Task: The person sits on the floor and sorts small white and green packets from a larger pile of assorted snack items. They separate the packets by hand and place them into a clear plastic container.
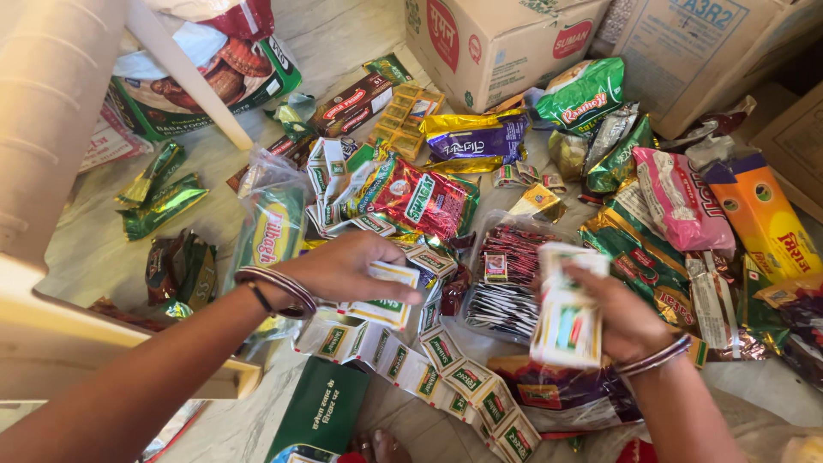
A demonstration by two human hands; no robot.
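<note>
My left hand (347,267) grips a strip of small white-and-green sachets (381,296) that trails down across the floor toward the bottom (480,403). My right hand (621,317) holds a folded bundle of white sachets (567,313) with green and red print, upright in front of me. Bangles sit on both wrists. Between the hands lies a clear bag of small dark red sachets (506,274). A red shiny packet (420,199) lies just beyond my left hand.
Snack and spice packets cover the stone floor: a purple-and-gold pack (476,139), a green pack (583,96), a pink pack (681,199), an orange box (763,216). Cardboard boxes (497,43) stand at the back. A plastic chair leg (184,73) crosses the upper left. A dark green carton (321,410) lies near my feet.
</note>
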